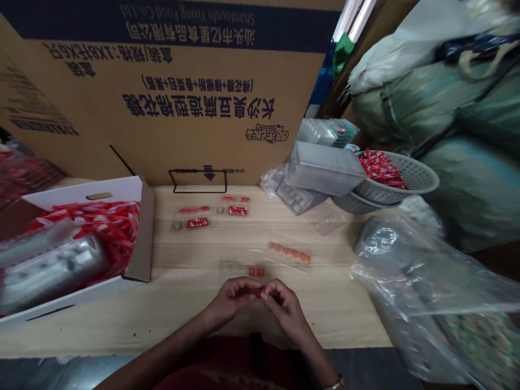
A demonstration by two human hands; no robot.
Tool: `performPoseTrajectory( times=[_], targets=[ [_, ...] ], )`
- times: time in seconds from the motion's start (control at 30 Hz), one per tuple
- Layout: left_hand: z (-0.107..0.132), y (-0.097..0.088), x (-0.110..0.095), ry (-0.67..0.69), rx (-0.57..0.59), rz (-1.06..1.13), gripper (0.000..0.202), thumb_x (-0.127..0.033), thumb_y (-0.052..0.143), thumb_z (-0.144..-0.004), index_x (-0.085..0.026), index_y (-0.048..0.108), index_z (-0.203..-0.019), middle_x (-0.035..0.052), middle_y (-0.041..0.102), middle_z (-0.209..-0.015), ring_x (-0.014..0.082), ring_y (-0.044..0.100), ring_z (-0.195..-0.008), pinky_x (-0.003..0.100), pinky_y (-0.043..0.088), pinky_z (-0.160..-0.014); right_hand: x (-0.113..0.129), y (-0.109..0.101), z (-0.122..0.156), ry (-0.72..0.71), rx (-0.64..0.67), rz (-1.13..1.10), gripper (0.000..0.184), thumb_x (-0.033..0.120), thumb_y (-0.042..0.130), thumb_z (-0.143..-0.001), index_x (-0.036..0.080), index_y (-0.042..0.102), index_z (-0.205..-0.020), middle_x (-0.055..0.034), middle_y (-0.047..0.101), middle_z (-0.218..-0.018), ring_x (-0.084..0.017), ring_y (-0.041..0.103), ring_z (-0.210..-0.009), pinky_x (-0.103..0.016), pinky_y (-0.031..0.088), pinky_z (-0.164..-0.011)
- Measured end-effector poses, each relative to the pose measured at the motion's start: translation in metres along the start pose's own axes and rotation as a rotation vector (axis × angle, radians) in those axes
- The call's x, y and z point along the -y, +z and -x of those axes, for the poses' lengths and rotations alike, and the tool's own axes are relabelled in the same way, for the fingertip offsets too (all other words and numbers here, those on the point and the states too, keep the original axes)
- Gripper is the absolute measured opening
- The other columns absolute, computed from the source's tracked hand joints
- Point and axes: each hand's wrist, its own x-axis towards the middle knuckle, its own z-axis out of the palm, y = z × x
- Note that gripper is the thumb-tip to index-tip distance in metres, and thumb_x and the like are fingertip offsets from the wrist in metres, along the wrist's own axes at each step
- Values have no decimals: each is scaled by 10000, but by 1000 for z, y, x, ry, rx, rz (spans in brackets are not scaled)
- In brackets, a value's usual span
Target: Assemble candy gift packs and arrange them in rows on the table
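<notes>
Close to the table's near edge, my left hand [232, 299] and my right hand [285, 306] meet with their fingertips pinched on a small dark red piece [258, 293]. Fingers cover most of it, so its kind cannot be made out. Just beyond lie two orange-red cubes [255, 271] on a clear plastic tray [232, 266]. Farther right is a row of several orange cubes [290, 253] in a clear pack, with a thin pale stick [291, 264] beside it. Toward the back lie two clear packs, each with a red-and-white patterned strip [197, 222].
At left stands a white cardboard box [140, 233] with many red plastic pieces [117, 222] and clear trays inside. A large brown carton [195, 141] closes off the back. Stacked clear trays [325, 168], a grey basket [418, 176] of red packets and plastic bags [430, 265] crowd the right.
</notes>
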Motion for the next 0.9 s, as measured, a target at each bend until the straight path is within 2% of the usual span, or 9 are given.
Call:
performPoseTrajectory(
  times=[0.1,0.2,0.3,0.37,0.47,0.57,0.7,0.83,0.9],
  targets=[
    [2,4,-2,-60,-106,133,291,-334,838,-587,-157,695,-768,8,692,-764,136,603,-750,283,444,-798,-4,11,-5,26,-44,-92,368,534,625,-769,193,528,-671,45,469,-560,-103,405,-516,-226,359,-508],
    [7,0,-3,-198,-131,334,318,-244,873,-515,-162,677,-752,-19,661,-721,99,570,-682,234,421,-713,-8,19,-4,20,-27,-172,358,524,653,-750,193,545,-666,43,491,-548,-100,414,-502,-223,372,-504],
    [12,-8,-4,-395,-20,449,311,-220,857,-543,-149,696,-799,-9,644,-740,75,549,-661,199,387,-656,-10,24,0,7,0,-201,313,485,658,-758,192,577,-682,23,554,-586,-112,480,-536,-230,414,-538],
    [16,-13,-5,-446,70,427,277,-225,833,-585,-132,704,-811,-6,626,-738,64,526,-651,189,368,-641,-9,24,2,7,18,-181,287,465,661,-761,190,604,-701,6,598,-629,-127,526,-579,-241,440,-572],
    [18,-15,-8,-385,131,349,226,-247,820,-595,-129,682,-730,-21,583,-688,72,490,-647,197,349,-643,-9,24,2,5,45,-146,263,446,657,-771,188,633,-727,-13,640,-679,-147,572,-635,-259,464,-618],
    [18,-12,-10,-289,98,247,260,-290,836,-551,-139,643,-638,-31,562,-647,93,469,-663,216,338,-674,-11,25,0,-1,53,-156,253,434,644,-784,187,635,-729,-16,650,-678,-150,583,-632,-260,470,-614],
    [16,-8,-7,-205,55,117,289,-372,811,-588,-140,673,-691,-21,580,-662,118,473,-703,244,337,-738,-12,28,0,-11,-9,-160,227,405,623,-805,190,630,-734,-13,641,-656,-142,581,-599,-245,475,-579],
    [15,-8,1,-200,-21,122,340,-454,779,-607,-142,681,-698,-18,556,-629,123,455,-663,251,321,-690,-5,29,4,-194,-4,30,160,316,589,-830,213,665,-926,-58,666,-887,-188,629,-842,-295,521,-741],
    [16,-10,3,-215,-73,128,339,-458,774,-606,-144,677,-688,-24,533,-609,112,424,-628,245,303,-648,-1,28,4,-284,6,151,149,272,590,-831,236,666,-954,-49,656,-919,-184,622,-873,-296,519,-768]
  ],
)
